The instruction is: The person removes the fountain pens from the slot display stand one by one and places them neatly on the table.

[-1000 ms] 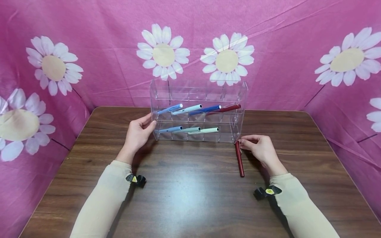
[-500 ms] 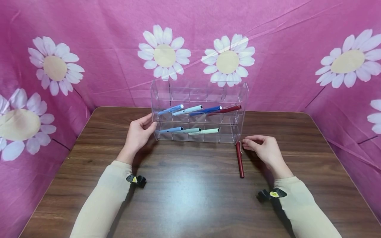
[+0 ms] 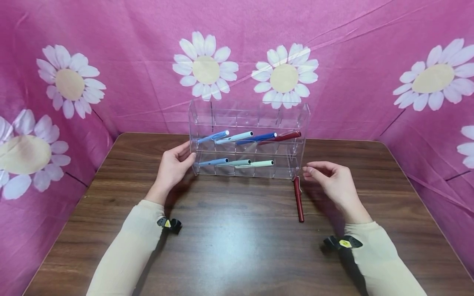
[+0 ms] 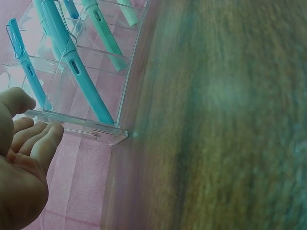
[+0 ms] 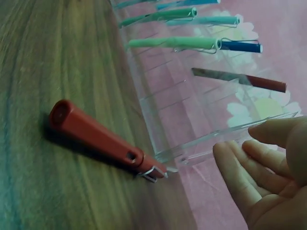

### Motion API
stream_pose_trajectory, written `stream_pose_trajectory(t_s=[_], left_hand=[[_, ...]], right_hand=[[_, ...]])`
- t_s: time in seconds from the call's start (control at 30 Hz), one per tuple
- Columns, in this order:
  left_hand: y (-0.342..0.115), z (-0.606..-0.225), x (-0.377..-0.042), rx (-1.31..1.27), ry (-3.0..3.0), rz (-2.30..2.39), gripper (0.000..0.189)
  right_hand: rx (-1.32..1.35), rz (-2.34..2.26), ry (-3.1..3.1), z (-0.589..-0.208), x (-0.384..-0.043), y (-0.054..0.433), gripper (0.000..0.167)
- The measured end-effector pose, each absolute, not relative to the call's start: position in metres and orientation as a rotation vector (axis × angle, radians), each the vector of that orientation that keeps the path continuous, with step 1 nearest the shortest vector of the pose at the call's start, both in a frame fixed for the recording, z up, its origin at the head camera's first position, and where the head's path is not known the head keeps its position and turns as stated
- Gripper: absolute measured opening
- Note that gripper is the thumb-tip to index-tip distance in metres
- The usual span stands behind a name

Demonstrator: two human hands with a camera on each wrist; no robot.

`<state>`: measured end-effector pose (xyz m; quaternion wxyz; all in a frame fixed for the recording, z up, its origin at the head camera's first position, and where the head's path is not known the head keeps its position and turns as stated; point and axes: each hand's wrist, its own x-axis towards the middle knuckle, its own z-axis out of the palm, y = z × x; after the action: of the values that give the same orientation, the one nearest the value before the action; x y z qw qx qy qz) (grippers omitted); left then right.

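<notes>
1. The bench (image 3: 237, 255) offers room between the grips and toward the person; its far edge runs behind them, by the pink curtain (image 3: 240, 20).
2. The clear rack (image 3: 247, 153) stands between the grips; light, even pressure at both ends should move it squarely.
3. The left grip (image 3: 171, 166), fingers relaxed, seems to touch its end wall.
4. The right grip (image 3: 335, 183), loosely bent, holds nothing just beside the other end.
5. Seven pens (image 3: 261, 137) lean in two rows between the grips; jolts might slide them.
6. The loose red pen (image 3: 298, 201) lies just left of the right grip, near the rack's corner; best not nudged.
</notes>
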<state>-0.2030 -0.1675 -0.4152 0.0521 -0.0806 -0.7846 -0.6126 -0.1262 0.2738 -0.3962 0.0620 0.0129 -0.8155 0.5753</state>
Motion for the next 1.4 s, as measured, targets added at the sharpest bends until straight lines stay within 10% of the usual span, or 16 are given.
stream_pose_trajectory(t_s=[1.4], left_hand=[[-0.165,-0.416,-0.201,-0.205,-2.396,-1.867,0.048]], right_hand=[[0.135,1.991,-1.901,-0.36,-0.147,0.235,0.033]])
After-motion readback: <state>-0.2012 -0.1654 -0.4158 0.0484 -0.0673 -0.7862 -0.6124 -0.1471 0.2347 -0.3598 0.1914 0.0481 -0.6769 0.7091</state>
